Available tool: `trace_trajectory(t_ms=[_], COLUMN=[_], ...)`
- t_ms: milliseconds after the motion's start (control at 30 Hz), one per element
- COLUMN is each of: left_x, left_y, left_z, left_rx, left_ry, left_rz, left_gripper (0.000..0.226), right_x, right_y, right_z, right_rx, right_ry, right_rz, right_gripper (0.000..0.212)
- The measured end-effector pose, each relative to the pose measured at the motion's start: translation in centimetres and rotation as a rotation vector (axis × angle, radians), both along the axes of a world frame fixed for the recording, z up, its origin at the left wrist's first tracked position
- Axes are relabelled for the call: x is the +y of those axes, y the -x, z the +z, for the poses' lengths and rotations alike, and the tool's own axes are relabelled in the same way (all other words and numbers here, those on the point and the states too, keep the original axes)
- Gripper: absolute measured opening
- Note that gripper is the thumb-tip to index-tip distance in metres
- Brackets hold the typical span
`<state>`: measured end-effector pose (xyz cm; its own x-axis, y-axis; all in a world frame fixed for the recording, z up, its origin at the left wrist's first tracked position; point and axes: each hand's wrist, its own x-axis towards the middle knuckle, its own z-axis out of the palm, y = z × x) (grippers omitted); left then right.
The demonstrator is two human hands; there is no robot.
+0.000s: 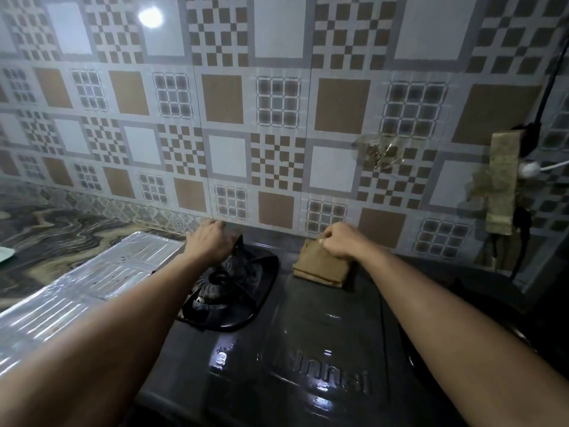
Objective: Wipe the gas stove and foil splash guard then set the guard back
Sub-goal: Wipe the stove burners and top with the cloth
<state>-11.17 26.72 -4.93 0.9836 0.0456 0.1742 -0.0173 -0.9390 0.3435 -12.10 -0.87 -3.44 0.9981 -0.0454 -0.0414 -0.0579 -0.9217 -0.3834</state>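
Nearest the camera, two bare forearms are stretched over a glossy dark grey gas stove (308,349) with raised lettering on its top. The left hand (209,241) is laid at the stove's back edge behind the black burner and pan support (228,291); whether its fingers grip anything cannot be told. The right hand (341,241) is curled, pinching a folded brown cloth (320,268) resting on the stove top near the patterned tiled wall (277,103). A shiny silver foil splash guard (83,291) is seen lying flat on the marbled counter (55,235), just beside the stove's left side.
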Motion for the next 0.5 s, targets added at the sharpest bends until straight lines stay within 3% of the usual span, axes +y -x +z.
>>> trace_trajectory(t_ms=[133, 200, 333, 500], left_x=[1.4, 2.0, 2.7, 4.0], left_y=[0.3, 0.5, 0.6, 0.0], left_z=[-2.2, -2.9, -3.7, -3.2], left_rx=[0.045, 0.061, 0.034, 0.002], left_ry=[-0.168, -0.198, -0.213, -0.254], left_rz=[-0.087, -0.097, -0.144, -0.116], left_gripper=[0.057, 0.057, 0.055, 0.056], right_x=[1.0, 1.6, 2.5, 4.0], right_y=[-1.0, -1.0, -1.2, -3.6], right_z=[-3.7, -5.3, -6.6, -6.4], right_rx=[0.187, 0.206, 0.104, 0.038], right_ry=[0.132, 0.173, 0.24, 0.262], right_rz=[-0.051, -0.055, -0.038, 0.16], right_gripper=[0.075, 0.082, 0.081, 0.066])
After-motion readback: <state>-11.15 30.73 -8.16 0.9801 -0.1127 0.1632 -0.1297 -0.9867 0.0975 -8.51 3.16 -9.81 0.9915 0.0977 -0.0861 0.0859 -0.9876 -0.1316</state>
